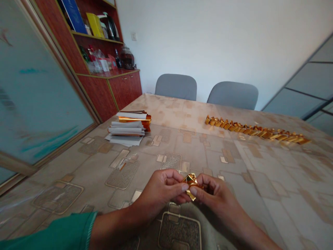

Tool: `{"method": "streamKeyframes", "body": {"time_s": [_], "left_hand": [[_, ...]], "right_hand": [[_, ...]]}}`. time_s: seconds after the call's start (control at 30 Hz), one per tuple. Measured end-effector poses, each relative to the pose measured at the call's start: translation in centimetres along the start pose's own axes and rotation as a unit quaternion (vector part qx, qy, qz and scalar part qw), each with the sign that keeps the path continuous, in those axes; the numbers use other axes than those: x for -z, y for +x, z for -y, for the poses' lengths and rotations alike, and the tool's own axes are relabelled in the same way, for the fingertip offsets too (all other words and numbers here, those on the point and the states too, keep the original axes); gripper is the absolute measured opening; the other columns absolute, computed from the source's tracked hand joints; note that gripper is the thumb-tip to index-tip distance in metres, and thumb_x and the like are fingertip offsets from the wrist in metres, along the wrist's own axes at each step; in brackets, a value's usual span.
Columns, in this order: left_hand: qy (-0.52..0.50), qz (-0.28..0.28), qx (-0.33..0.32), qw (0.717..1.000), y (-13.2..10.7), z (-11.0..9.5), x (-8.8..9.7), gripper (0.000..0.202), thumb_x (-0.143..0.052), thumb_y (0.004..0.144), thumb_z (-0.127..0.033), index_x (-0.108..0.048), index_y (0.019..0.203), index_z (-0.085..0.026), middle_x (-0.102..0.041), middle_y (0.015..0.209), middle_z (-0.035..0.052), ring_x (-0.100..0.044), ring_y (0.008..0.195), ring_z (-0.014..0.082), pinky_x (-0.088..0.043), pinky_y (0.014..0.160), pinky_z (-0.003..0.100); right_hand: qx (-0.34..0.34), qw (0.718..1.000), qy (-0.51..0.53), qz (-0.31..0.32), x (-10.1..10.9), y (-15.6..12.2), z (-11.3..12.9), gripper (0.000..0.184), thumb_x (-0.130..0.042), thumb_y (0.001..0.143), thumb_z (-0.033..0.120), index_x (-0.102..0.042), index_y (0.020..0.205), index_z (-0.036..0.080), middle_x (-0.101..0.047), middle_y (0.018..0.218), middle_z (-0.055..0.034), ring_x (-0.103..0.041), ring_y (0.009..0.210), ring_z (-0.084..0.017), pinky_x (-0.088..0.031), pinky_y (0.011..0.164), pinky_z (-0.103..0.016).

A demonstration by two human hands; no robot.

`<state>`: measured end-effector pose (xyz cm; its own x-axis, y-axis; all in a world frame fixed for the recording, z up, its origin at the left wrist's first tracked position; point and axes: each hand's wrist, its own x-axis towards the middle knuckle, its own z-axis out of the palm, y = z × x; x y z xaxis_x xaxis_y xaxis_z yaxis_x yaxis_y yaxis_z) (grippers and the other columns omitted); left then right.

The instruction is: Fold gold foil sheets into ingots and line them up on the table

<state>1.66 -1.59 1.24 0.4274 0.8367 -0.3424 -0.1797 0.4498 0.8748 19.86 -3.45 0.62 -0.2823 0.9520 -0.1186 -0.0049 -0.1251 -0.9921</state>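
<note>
Over the patterned tablecloth [85,166], I've got both hands close together near the edge: left hand [158,189] and right hand [213,198] pinching a folded gold foil piece [191,184] between them. Done so far: a long row of folded gold pieces [256,131] at right. Left over: a stack of paper and gold foil sheets [127,128] at far left.
</note>
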Motion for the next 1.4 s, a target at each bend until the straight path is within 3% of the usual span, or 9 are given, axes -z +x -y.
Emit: {"method": "streamKeyframes", "body": {"time_s": [0.27, 0.37, 0.6, 0.83, 1.03, 1.2, 1.4], "left_hand": [[0.014, -0.054, -0.004, 0.998, -0.3, -0.6, -0.5, 0.039, -0.088, 0.063, -0.042, -0.061, 0.071, -0.015, -0.073, 0.062, 0.0047, -0.069, 0.056, 0.0135, -0.052, 0.055, 0.021], [0.005, -0.073, -0.016, 0.997, -0.2, -0.4, -0.6, 0.036, -0.087, 0.066, -0.041, -0.063, 0.074, -0.014, -0.073, 0.063, 0.0039, -0.069, 0.058, 0.0129, -0.053, 0.058, 0.02], [0.011, -0.061, -0.028, 0.998, 0.0, -0.1, -0.5, 0.036, -0.088, 0.066, -0.04, -0.064, 0.072, -0.014, -0.072, 0.063, 0.0032, -0.067, 0.057, 0.0122, -0.051, 0.057, 0.02], [-0.036, -0.08, -0.013, 0.996, 0.0, 0.1, -0.5, 0.042, -0.09, 0.063, -0.043, -0.062, 0.076, -0.015, -0.071, 0.067, 0.0004, -0.067, 0.059, 0.0102, -0.052, 0.059, 0.019], [-0.005, -0.043, -0.023, 0.999, 0.1, 0.2, -0.3, 0.044, -0.09, 0.061, -0.047, -0.063, 0.074, -0.015, -0.07, 0.063, 0.0017, -0.064, 0.057, 0.0105, -0.05, 0.059, 0.02], [-0.017, -0.041, -0.033, 0.998, 0.0, 0.0, -0.2, 0.043, -0.093, 0.057, -0.042, -0.065, 0.075, -0.015, -0.068, 0.065, -0.0001, -0.063, 0.06, 0.011, -0.048, 0.06, 0.021], [0.007, -0.052, -0.032, 0.998, -0.2, -0.1, -0.4, 0.035, -0.09, 0.062, -0.038, -0.066, 0.072, -0.015, -0.068, 0.064, 0.0015, -0.062, 0.06, 0.0127, -0.048, 0.06, 0.023]], "right_hand": [[-0.027, 1.0, 0.01, 0.011, 0.7, -0.2, 0.9, 0.045, -0.07, 0.083, 0.063, -0.068, 0.074, 0.019, -0.062, 0.067, -0.002, -0.053, 0.061, -0.014, -0.04, 0.058, -0.028], [-0.024, 0.999, 0.004, 0.02, 0.5, -0.2, 0.9, 0.044, -0.075, 0.078, 0.063, -0.067, 0.075, 0.019, -0.062, 0.066, -0.001, -0.052, 0.06, -0.014, -0.039, 0.056, -0.027], [0.001, 0.999, 0.033, 0.016, -0.3, -0.1, -0.3, 0.038, -0.077, 0.08, 0.055, -0.07, 0.084, 0.019, -0.065, 0.072, -0.0009, -0.052, 0.062, -0.013, -0.038, 0.057, -0.026], [-0.026, 0.999, 0.022, 0.003, -0.1, 0.1, 0.5, 0.044, -0.078, 0.074, 0.062, -0.066, 0.077, 0.02, -0.06, 0.066, 0.0002, -0.048, 0.058, -0.013, -0.037, 0.055, -0.027], [-0.005, 0.999, -0.043, -0.025, -0.6, -0.2, 0.1, 0.039, -0.076, 0.078, 0.056, -0.061, 0.073, 0.02, -0.053, 0.063, 0.0027, -0.042, 0.057, -0.012, -0.031, 0.053, -0.026], [0.001, 0.998, -0.049, -0.03, -0.1, -0.2, 0.4, 0.046, -0.077, 0.076, 0.06, -0.055, 0.068, 0.021, -0.044, 0.058, 0.0058, -0.035, 0.053, -0.01, -0.026, 0.05, -0.025], [0.011, 0.999, -0.027, -0.034, 0.2, -0.5, 0.4, 0.044, -0.073, 0.081, 0.06, -0.06, 0.071, 0.019, -0.052, 0.062, 0.0024, -0.041, 0.057, -0.012, -0.031, 0.053, -0.026]]}}
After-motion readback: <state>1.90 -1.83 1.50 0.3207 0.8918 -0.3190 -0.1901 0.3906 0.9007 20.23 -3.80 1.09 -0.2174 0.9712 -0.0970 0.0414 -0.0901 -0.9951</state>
